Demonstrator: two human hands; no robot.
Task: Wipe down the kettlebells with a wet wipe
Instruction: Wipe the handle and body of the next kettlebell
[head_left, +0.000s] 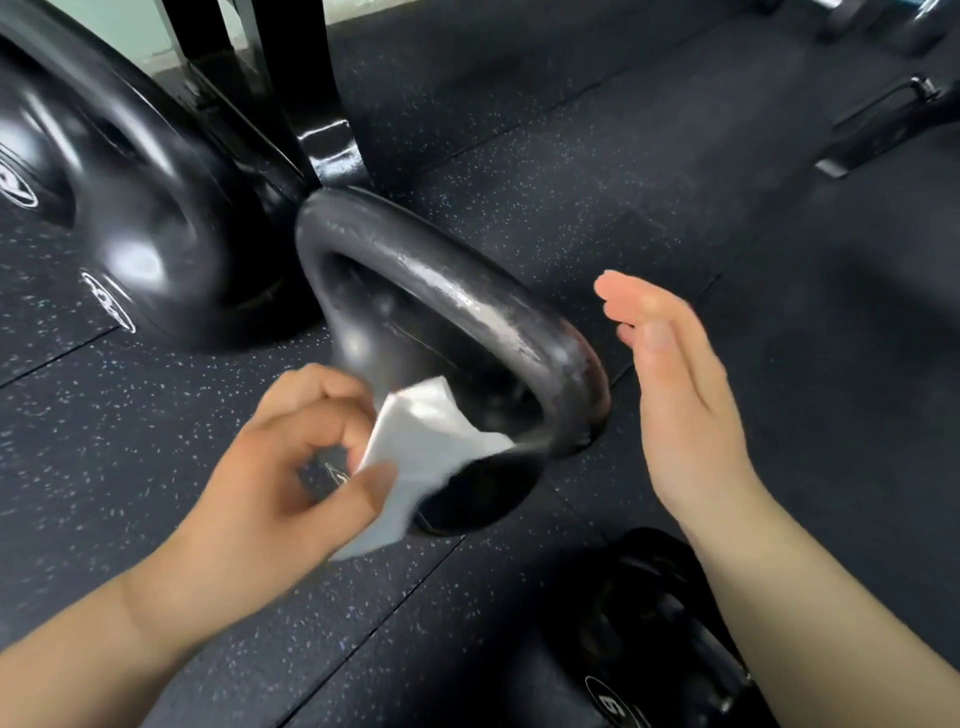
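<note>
So the kettlebell (457, 332) in the middle sits on the speckled rubber floor (597, 156), tipped so its handle loop faces up toward whoever's cleaning it, and the handle has a wet-looking sheen along the top. The wipe (415, 457) is a white, crumpled sheet pressed against the body right under the handle on the near side. The left hand (291, 462) has it pinched between thumb and curled fingers, and it's blurry, so I'd guess a rub is in progress. The right hand (675, 374) is open, fingers straight and together, holding nothing, hovering just beside the right end of the handle without touching it.

My read: this is mid-wipe on this bell, handle looks done and the body is being worked now. Next bit probably needs that free hand to steady or tilt the bell so the wipe can get around the far side and underneath, because it's heavy and round and will want to roll.

Count-wise: 1 wipe, 2 hands. Kettlebells, I see 3 for sure: the 1 being cleaned, a big bell (130, 208) just behind it on the left, and a small bell (649, 634) near the bottom edge with a label I can't read properly. There's a black rack leg (332, 104) behind, plus some dark gear top right that's too blurry to call.
</note>
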